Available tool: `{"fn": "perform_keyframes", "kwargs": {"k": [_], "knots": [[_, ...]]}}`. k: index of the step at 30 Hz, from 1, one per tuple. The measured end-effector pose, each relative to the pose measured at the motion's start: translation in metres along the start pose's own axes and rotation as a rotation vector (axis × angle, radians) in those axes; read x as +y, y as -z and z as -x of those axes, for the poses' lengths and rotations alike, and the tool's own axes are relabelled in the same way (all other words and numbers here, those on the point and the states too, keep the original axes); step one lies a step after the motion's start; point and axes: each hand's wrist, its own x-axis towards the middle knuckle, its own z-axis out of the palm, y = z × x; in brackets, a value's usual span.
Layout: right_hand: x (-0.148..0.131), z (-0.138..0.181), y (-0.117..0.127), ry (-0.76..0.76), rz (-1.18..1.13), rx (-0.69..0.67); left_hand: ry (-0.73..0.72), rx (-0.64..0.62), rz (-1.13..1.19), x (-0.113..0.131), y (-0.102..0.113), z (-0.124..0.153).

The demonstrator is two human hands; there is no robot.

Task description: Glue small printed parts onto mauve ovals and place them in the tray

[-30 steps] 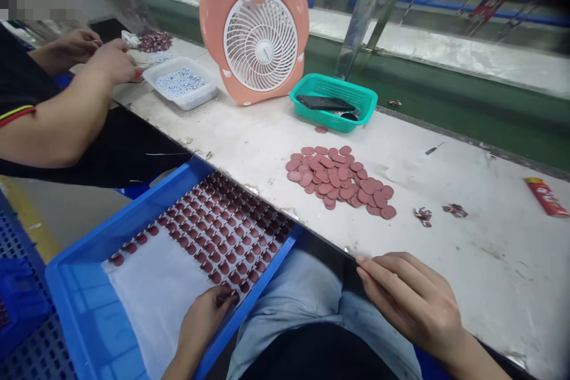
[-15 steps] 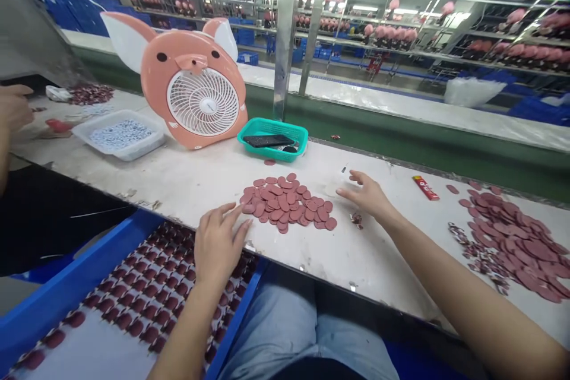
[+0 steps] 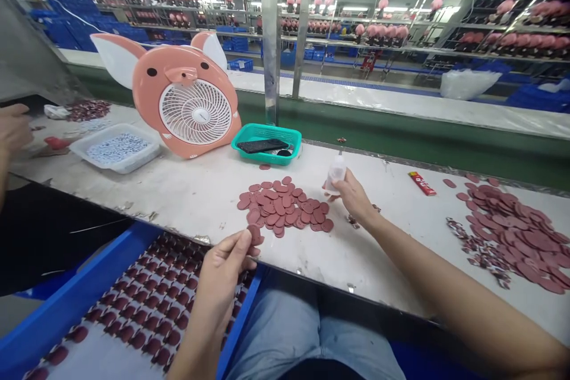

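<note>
Between the thumb and fingers of my left hand (image 3: pixel 229 258) is a dark red oval disc (image 3: pixel 254 235), held at the table's front edge. My right hand (image 3: pixel 354 193) grips a small translucent squeeze bottle (image 3: pixel 336 173) with a thin tip pointing up. A pile of red oval discs (image 3: pixel 285 205) lies on the white table between my hands. Beside my right wrist are a few small shiny brown-and-white pieces (image 3: pixel 353 221). Below my left forearm, a blue crate (image 3: pixel 66 285) holds rows of dark red pieces with small parts attached.
A pink pig-shaped fan (image 3: pixel 187 101) stands behind, beside a green basket (image 3: pixel 267 157) with a black phone-like object. A white tray (image 3: pixel 116 165) of small pieces sits left, near another person's hand (image 3: pixel 13 127). More discs (image 3: pixel 512 228) and a red packet (image 3: pixel 421 183) lie right.
My left hand has picked up a red disc and drawn it to the table edge. The right hand has closed on the bottle and now holds it upright.
</note>
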Motion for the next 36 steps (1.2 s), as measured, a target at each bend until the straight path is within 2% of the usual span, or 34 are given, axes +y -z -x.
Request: {"fn": "perform_keyframes", "kwargs": {"k": [5,7,11,14,17,20,23,26,28,30,33,36], "knots": [[-0.049,0.077,-0.031,0.021,-0.226,-0.186,0.317,-0.066,0.423,0.013,-0.021,0.045],[-0.06,0.1,-0.04,0.015,-0.324,-0.26,0.383,-0.123,0.478,0.015,-0.028,0.059],[-0.061,0.121,-0.05,-0.098,-0.586,-0.389,0.482,-0.206,0.524,0.014,-0.033,0.072],[-0.056,0.129,-0.049,-0.127,-0.623,-0.396,0.494,-0.272,0.568,0.01,-0.032,0.072],[-0.054,0.14,-0.04,-0.102,-0.589,-0.357,0.477,-0.321,0.623,0.008,-0.033,0.071],[-0.051,0.152,-0.021,-0.09,-0.434,-0.303,0.504,-0.281,0.669,0.01,-0.034,0.074],[-0.045,0.162,-0.001,-0.056,-0.346,-0.129,0.558,-0.235,0.724,0.015,-0.035,0.078],[-0.041,0.169,0.01,-0.045,-0.502,0.071,0.58,-0.233,0.777,0.02,-0.035,0.082],[-0.041,0.175,0.008,-0.045,-0.692,0.126,0.565,-0.236,0.785,0.022,-0.036,0.085],[-0.045,0.182,0.0,-0.001,-0.776,0.199,0.526,-0.236,0.768,0.025,-0.037,0.088],[-0.054,0.193,-0.014,0.12,-0.67,0.335,0.461,-0.217,0.712,0.026,-0.037,0.091],[-0.062,0.201,-0.02,0.19,-0.58,0.294,0.44,-0.203,0.68,0.026,-0.037,0.093]]}}
